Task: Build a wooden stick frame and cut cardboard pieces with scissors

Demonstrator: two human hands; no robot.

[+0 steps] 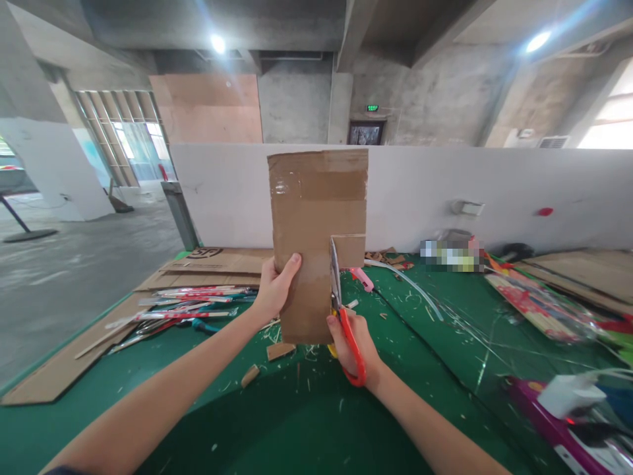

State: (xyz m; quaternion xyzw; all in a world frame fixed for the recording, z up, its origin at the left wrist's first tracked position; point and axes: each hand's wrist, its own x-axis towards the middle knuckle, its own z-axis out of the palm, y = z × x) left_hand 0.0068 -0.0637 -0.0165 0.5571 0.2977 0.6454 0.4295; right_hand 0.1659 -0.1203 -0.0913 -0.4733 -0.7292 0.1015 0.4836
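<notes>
Upright in front of me is a brown cardboard piece (309, 218) with a strip of clear tape near its top. My left hand (277, 287) pinches its left edge, thumb flat on the near face. In my right hand (357, 343) are scissors (353, 353) with orange-red handles, fingers wrapped round the grips. Their blades point up and lie along a cut in the right part of the cardboard. A second, level cut runs from the right edge to near the blade tips. The lower right of the sheet, below the flap, is cut away.
Cardboard scraps (281, 350) and shavings lie on the green table (247, 429). Wrapped sticks and tools (192, 307) rest on cardboard at left. A pink glue gun (363, 280) lies behind my right hand, its black cord trailing right. At lower right is a purple power strip (539, 415).
</notes>
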